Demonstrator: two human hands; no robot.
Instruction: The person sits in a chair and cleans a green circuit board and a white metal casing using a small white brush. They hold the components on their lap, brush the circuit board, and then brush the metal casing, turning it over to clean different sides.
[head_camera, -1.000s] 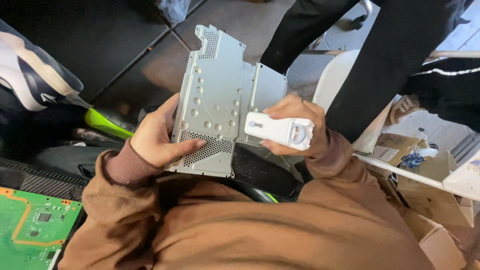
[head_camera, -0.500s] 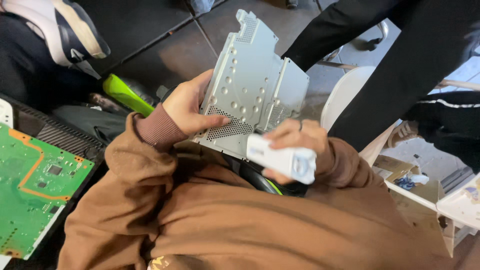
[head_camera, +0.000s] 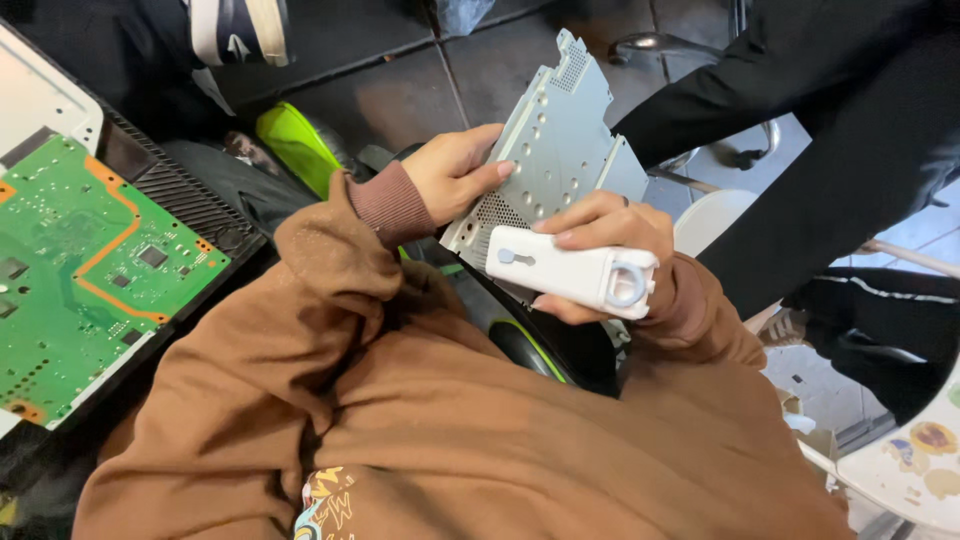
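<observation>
Dark floor tiles (head_camera: 400, 85) are lying open ahead; a green circuit board (head_camera: 80, 270) is crowding the left, a black-sleeved arm (head_camera: 800, 110) blocking the right.

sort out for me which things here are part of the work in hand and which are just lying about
In hand:
- grey perforated metal plate, gripped by the left hand
- white plastic tool, held in the right hand against the plate

Lying about:
- green circuit board in its black casing
- lime-green object on the floor
- another person's dark sleeve

An electronics repair workshop: a bare green circuit board (head_camera: 85, 270) lies in an opened black casing (head_camera: 185, 205), and a stripped metal shield plate (head_camera: 555, 140) is held just beside it, above dark floor tiles (head_camera: 400, 90).
</observation>
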